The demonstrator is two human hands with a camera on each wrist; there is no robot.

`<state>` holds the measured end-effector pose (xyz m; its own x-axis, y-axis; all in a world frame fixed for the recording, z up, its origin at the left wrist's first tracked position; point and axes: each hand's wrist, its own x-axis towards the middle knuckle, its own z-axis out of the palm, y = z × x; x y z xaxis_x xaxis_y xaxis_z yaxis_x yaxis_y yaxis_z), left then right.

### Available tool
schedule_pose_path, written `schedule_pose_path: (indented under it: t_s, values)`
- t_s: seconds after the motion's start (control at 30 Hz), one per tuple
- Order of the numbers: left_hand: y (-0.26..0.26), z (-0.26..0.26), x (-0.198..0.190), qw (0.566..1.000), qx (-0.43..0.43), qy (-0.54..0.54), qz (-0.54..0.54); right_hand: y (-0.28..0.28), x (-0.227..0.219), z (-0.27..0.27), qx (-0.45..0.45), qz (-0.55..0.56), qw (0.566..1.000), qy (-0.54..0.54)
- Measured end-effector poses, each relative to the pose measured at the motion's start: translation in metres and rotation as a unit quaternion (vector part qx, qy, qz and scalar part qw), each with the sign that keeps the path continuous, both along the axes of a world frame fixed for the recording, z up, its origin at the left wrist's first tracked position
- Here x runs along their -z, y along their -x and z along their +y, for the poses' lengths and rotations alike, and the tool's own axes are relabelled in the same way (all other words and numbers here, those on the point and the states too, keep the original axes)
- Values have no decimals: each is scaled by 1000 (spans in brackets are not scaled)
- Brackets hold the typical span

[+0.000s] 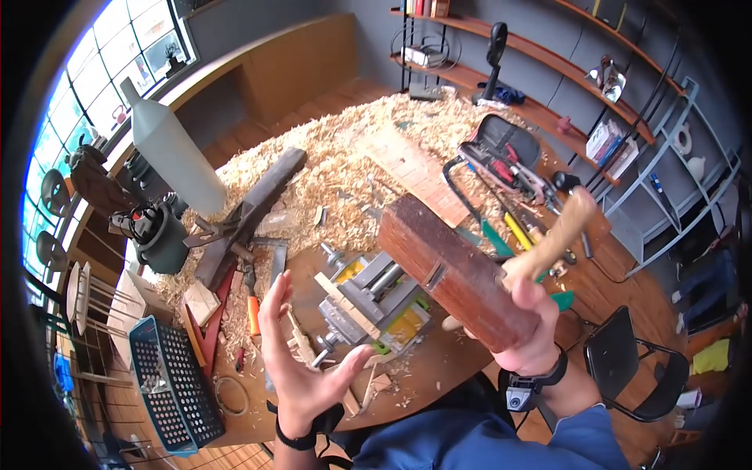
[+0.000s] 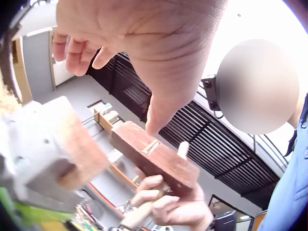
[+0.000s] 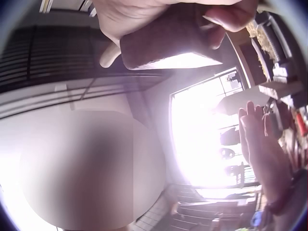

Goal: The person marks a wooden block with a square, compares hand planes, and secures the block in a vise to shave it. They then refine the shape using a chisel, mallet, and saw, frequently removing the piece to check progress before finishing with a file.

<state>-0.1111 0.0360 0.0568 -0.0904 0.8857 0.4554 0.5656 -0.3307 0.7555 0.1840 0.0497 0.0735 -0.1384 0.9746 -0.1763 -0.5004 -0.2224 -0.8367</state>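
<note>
Hand plane, one, reddish-brown wood with a pale cross handle: raised above the table, in the right hand, whose fingers curl round handle and body. Left hand, one: spread wide, fingers extended, thumb well apart, near the vise. Vise: on the table, a pale wood strip between its jaws. Wood shavings: heaped behind.

Blue shirt; black wrist straps; grey camera on right.
</note>
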Motion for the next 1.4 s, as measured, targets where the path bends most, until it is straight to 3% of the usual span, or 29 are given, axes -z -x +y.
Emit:
schedule_pose_path:
  t_s: [0.07, 0.13, 0.2, 0.3, 0.37, 0.4, 0.43, 0.5, 0.57, 0.6, 0.63, 0.7, 0.73, 0.83, 0.9, 1.07, 1.2, 1.27, 1.3, 1.4]
  values:
    - [-18, -6, -13, 994, 74, -37, -64, -5, -6, 1, 26, 53, 998, 32]
    - [-41, -8, -16, 973, 161, 12, -165, -15, -2, 6, -111, 273, 953, 69]
    - [-68, -8, -21, 927, 228, 84, -287, -12, -7, 3, -103, 260, 957, 73]
    - [-96, -7, -21, 838, 289, 188, -424, -9, 0, 0, -164, 281, 945, 15]
    - [-104, -11, -23, 806, 327, 214, -443, 6, 5, -13, 64, 97, 990, -74]
    - [-108, -13, -22, 809, 323, 214, -442, 6, 2, -15, 60, 100, 990, -73]
    - [-112, -15, -20, 765, 339, 216, -503, 4, -1, -17, 44, -42, 989, -138]
    - [-109, -20, -20, 682, 370, 251, -578, 5, 14, -7, 87, -256, 897, -349]
    - [-100, -21, 7, 611, 412, 261, -623, 0, 0, 3, 89, -414, 738, -526]
    - [-97, -24, 12, 579, 408, 271, -652, 1, -19, -3, 69, -487, 678, -545]
    - [-96, -26, 13, 576, 401, 261, -663, 3, -23, -6, 67, -483, 684, -543]
    - [-83, -29, 17, 570, 421, 269, -652, 8, -23, -11, 112, -523, 626, -568]
    - [-79, -31, 18, 573, 426, 270, -646, 12, -24, -15, 109, -518, 634, -564]
    - [-86, -29, 4, 626, 409, 258, -612, 28, -21, -16, 191, -544, 551, -603]
    - [-86, -26, 6, 629, 440, 216, -603, 28, -22, -20, 178, -552, 549, -602]
    - [-85, -25, 6, 613, 448, 229, -609, 26, -15, -17, 148, -570, 524, -616]
    - [-81, -31, 0, 622, 404, 260, -618, 19, -20, -16, 108, -565, 538, -616]
    - [-79, -31, -1, 609, 389, 264, -639, 15, -30, -20, 78, -530, 603, -591]
    - [-83, -28, -4, 681, 356, 261, -584, 12, -33, -21, 82, -524, 607, -592]
    - [-82, -26, 2, 645, 369, 261, -617, 4, -34, -27, 122, -510, 612, -592]
